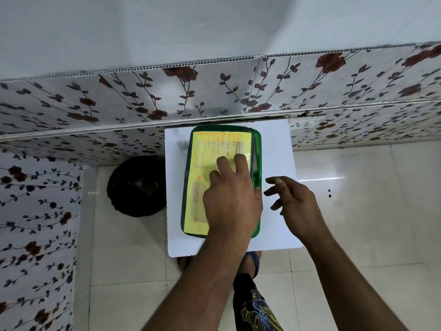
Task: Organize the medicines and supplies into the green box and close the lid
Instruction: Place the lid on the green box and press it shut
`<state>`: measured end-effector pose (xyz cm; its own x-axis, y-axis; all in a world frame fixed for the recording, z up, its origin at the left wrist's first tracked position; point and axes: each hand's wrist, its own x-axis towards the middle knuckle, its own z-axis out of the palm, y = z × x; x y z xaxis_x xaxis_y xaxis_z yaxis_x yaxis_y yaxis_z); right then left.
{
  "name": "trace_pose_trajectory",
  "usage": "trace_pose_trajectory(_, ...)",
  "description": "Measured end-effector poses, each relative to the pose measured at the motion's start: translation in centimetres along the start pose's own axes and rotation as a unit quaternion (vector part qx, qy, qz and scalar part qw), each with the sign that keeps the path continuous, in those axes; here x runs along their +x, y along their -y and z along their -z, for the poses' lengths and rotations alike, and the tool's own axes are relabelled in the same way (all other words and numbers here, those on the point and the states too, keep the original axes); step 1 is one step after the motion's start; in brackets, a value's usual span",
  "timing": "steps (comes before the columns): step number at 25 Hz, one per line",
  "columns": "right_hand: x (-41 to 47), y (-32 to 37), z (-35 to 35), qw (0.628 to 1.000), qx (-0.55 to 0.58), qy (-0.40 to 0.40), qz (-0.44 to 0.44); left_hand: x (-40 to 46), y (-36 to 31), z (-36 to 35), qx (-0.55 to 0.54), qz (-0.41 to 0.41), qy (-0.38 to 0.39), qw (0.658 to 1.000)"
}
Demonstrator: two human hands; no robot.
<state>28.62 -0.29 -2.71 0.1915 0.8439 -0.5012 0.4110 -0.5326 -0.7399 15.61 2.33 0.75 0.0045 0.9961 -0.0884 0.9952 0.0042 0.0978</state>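
The green box (187, 187) lies on a small white table (276, 144), its green lid down over it and slightly offset to the left, so a strip of the box shows along the right side. A yellow sheet (214, 144) with orange writing covers the lid. My left hand (231, 194) rests flat on the lid, fingers spread and pointing away from me. My right hand (293, 199) hovers just right of the box over the table, fingers apart, holding nothing. The box's contents are hidden.
A black round bin (136, 185) stands on the tiled floor left of the table. A floral-patterned wall ledge (214, 91) runs behind the table. My feet in sandals (253, 259) show under the table's near edge.
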Motion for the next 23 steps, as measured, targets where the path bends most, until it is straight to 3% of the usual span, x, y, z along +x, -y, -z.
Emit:
trace_pose_trajectory(3, 0.3, 0.2, 0.0, 0.999, 0.040, -0.015, -0.010, 0.8, 1.9, 0.3, -0.133, 0.008, -0.039, 0.990)
trace_pose_trajectory(6, 0.8, 1.1, -0.4, 0.998, 0.057, -0.031, -0.004, 2.8, 7.0, -1.0, -0.264, 0.109, -0.064, 0.956)
trace_pose_trajectory(8, 1.2, 2.0, -0.8, 0.998, 0.053, -0.016, -0.012, 3.8, 9.5, -2.3, -0.357, 0.167, 0.037, 0.918)
trace_pose_trajectory(10, 1.7, 2.8, -1.3, 0.998, 0.051, 0.019, -0.023, 4.1, 9.2, -3.0, -0.443, 0.172, 0.128, 0.870)
trace_pose_trajectory(13, 2.3, 3.2, -2.0, 0.999, 0.039, 0.023, -0.025, 4.1, 7.2, -2.4, -0.460, 0.138, 0.135, 0.867)
trace_pose_trajectory(19, 3.0, 3.5, -1.5, 0.999, 0.034, 0.028, -0.029, 4.3, 7.0, -1.7, -0.499, 0.163, 0.160, 0.836)
trace_pose_trajectory(23, 6.8, 5.3, -1.8, 0.984, 0.162, -0.003, -0.068, 8.4, 8.0, -2.4, -0.547, 0.198, 0.138, 0.801)
